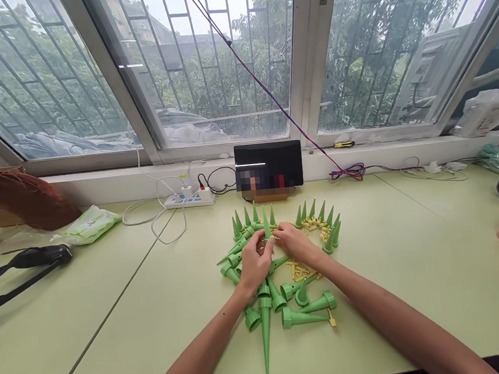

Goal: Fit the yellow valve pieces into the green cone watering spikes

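The desk (pixel 123 338) is broad and pale, its bare surface likely firm enough to press against. The left hand (pixel 256 263) holds a cone (pixel 266 220) tip up, thumb and fingers closed about its lower part. The right hand (pixel 296 243) is bent in close beside that cone, its fingertips hidden, so I cannot tell whether it grips anything.

The cone sits between the two hands, over the middle of the cluster. It looks like moulded plastic: light, since others lying nearby show hollow open collars, and stiff, with a smooth taper that could slip if pinched near the point. The ribbed collar at the wide end seems the surest hold; the thin tip is probably the part easiest to bend.

More cones lie on their sides (pixel 266 331) in front and to the left, liable to roll, while others stand on their collars (pixel 336 235) in an arc behind.

Smallest are the yellow pegs (pixel 299 271), heaped inside the arc; they look light, rigid and thin enough to snap, best pinched by fingertips.
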Available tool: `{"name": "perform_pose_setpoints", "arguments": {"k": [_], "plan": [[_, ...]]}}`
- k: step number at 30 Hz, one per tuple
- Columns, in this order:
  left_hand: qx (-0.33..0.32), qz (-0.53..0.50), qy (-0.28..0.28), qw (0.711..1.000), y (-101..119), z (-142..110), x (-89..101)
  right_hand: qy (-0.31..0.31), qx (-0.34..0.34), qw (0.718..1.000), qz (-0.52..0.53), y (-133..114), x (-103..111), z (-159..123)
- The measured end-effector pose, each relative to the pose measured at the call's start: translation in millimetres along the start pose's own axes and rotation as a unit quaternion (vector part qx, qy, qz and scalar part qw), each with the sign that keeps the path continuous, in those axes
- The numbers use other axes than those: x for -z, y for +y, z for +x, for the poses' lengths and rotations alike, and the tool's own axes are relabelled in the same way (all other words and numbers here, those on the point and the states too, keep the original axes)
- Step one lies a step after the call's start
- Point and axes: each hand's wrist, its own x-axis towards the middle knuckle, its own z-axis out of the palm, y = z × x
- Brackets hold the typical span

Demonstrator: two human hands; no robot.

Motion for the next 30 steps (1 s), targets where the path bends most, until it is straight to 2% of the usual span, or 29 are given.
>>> {"name": "perform_pose_setpoints", "arguments": {"k": [6, 10, 15, 19, 24, 30], "plan": [[-0.013, 0.038, -0.008, 0.999, 0.0, -2.5, -0.7, 0.004, 0.021, 0.999, -0.028, 1.8, -6.4, -3.8], [-0.019, 0.043, -0.004, 0.999, -1.7, -2.6, -2.2, 0.015, 0.024, 0.999, -0.023, 2.6, -1.7, -13.6], [-0.031, 0.043, -0.004, 0.999, 0.2, -3.6, -2.2, 0.096, 0.023, 0.993, 0.057, 1.3, 6.7, -34.6], [-0.038, 0.014, -0.019, 0.999, 2.3, -4.8, -1.7, 0.165, 0.051, 0.972, 0.161, 0.7, 3.1, -47.2], [-0.020, -0.046, -0.045, 0.998, 3.0, -5.3, -1.8, 0.229, 0.030, 0.947, 0.225, -0.4, -1.7, -47.9], [0.008, -0.104, -0.048, 0.993, 6.4, -4.5, -3.6, 0.287, 0.018, 0.921, 0.263, 1.6, 2.9, -47.6]]}}
